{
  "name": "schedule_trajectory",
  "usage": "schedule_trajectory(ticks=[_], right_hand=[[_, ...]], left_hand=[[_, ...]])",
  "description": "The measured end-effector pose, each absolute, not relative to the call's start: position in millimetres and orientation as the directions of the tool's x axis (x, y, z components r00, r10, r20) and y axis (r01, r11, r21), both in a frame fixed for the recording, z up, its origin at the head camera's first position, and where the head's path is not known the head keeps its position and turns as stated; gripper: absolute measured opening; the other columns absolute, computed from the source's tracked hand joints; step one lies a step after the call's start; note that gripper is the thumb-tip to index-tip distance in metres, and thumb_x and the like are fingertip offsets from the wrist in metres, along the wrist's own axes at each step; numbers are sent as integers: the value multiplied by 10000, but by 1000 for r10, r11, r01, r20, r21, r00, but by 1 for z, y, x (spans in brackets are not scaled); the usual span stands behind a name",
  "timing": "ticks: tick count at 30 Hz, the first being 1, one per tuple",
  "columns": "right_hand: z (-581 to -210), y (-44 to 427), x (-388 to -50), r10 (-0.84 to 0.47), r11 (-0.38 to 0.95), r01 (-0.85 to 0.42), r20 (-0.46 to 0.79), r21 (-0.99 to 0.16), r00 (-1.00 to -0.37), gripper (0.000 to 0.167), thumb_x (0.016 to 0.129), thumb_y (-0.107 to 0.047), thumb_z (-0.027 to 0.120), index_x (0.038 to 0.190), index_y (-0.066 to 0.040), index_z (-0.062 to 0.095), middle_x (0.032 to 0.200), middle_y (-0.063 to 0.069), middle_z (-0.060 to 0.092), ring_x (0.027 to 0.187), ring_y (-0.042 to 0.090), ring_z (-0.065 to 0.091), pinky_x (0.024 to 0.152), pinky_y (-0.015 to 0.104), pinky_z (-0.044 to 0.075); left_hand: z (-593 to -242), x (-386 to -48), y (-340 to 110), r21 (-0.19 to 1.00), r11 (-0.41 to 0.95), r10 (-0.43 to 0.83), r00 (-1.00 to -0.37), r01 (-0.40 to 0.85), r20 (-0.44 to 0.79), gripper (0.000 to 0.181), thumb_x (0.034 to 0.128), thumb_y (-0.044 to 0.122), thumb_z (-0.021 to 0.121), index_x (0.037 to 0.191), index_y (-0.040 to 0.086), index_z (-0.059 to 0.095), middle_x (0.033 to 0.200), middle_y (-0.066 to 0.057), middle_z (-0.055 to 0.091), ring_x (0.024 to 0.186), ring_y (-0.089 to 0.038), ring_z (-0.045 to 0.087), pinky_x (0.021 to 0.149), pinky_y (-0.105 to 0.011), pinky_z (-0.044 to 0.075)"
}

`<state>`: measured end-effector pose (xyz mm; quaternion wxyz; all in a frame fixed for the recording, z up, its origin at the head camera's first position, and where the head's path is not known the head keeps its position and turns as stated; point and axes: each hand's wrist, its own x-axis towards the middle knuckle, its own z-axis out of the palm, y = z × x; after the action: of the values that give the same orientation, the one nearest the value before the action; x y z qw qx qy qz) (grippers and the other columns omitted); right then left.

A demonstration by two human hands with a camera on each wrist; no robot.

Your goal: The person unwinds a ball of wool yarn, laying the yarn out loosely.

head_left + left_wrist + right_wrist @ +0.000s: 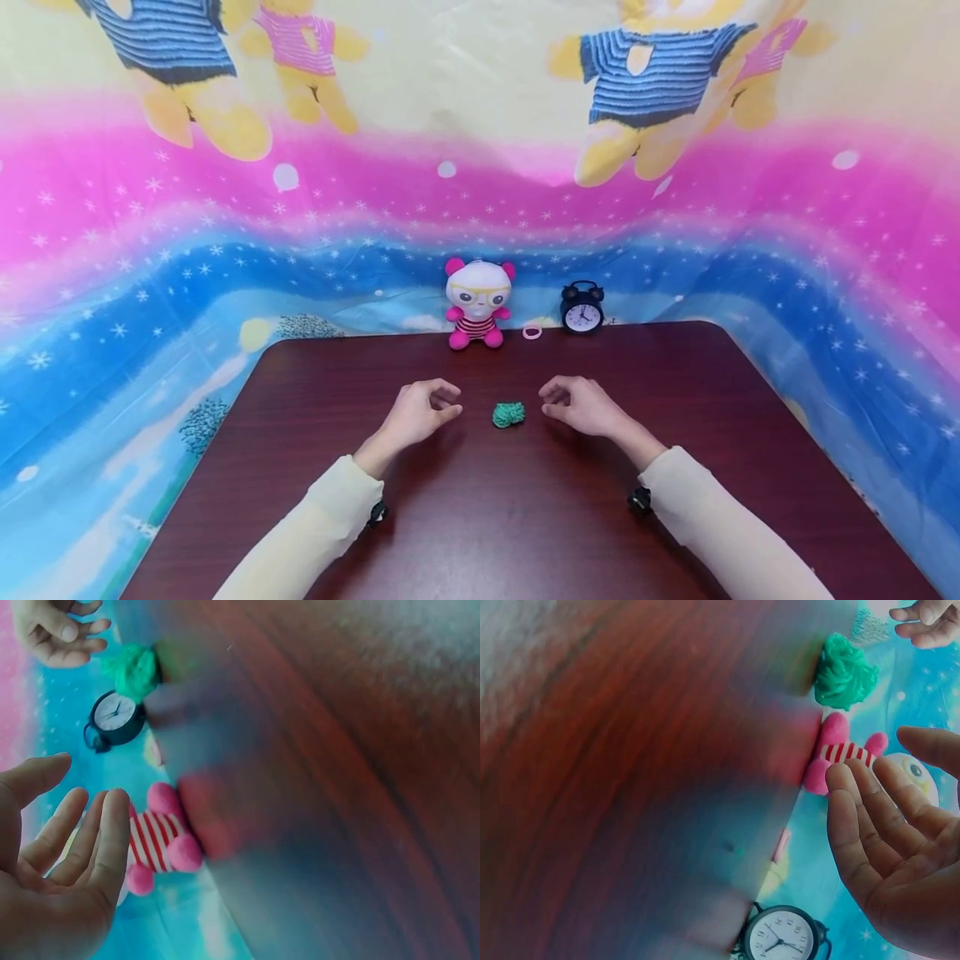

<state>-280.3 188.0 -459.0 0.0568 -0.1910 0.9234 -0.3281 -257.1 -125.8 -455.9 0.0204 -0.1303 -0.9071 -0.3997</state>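
A small green bundle (508, 414) of cord-like strands lies on the dark wooden table, between the two hands and touching neither. To its left, my left hand (422, 410) hovers with relaxed, slightly bent fingers and holds nothing. On the other side is my right hand (581, 406), its fingers also loosely bent around nothing. Each wrist view confirms an empty palm, as with the left hand (67, 877) and the right hand (900, 840). The green bundle (844, 673) looks knotted or twisted up close; its exact kind is hard to tell.
At the table's (480, 517) back edge sits a pink and white panda plush (478, 304) with a striped body. Right of it are a small pink ring (532, 332) and a black twin-bell alarm clock (582, 310). A printed cloth (360, 183) hangs around the table.
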Motion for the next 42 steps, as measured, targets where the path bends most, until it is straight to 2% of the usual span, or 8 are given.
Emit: schedule_trajectory(ticks=[13,22,28,38,42], right_hand=[[-464,176,-281,-386,722,-279,-34,-633,-922,245,911,-211,725,1138,-124,700,1022,-14,724,903,121,652,779,320,563],[-468,169,-280,-394,736,-300,-24,-608,-919,203,891,-204,747,1082,-143,714,986,-18,735,887,114,667,807,344,573],[-468,162,-282,-383,743,-289,-30,-604,-923,185,881,-210,761,1056,-166,720,970,-33,741,882,102,673,833,357,575],[-473,157,-286,-379,747,-282,-37,-602,-924,176,886,-183,753,1054,-150,713,955,-16,748,840,95,672,737,297,560],[-473,154,-287,-377,744,-281,-33,-606,-926,168,883,-169,753,1044,-153,711,940,-20,748,838,87,675,754,298,564]], left_hand=[[-468,-259,-107,727,633,292,-952,266,95,288,884,192,764,1142,70,718,1056,-95,753,877,-166,728,829,-379,602],[-476,-262,-96,722,623,333,-937,301,103,254,884,158,757,1108,45,724,987,-70,764,868,-190,743,797,-345,606],[-476,-264,-87,725,617,335,-936,307,111,234,886,162,756,1087,46,727,992,-98,762,866,-205,742,791,-347,609],[-481,-267,-78,721,632,336,-939,284,75,241,880,174,761,1096,71,733,991,-74,767,873,-168,742,768,-300,607],[-482,-268,-76,713,644,340,-939,277,58,261,886,172,753,1127,74,727,1008,-58,769,891,-148,742,780,-287,604]])
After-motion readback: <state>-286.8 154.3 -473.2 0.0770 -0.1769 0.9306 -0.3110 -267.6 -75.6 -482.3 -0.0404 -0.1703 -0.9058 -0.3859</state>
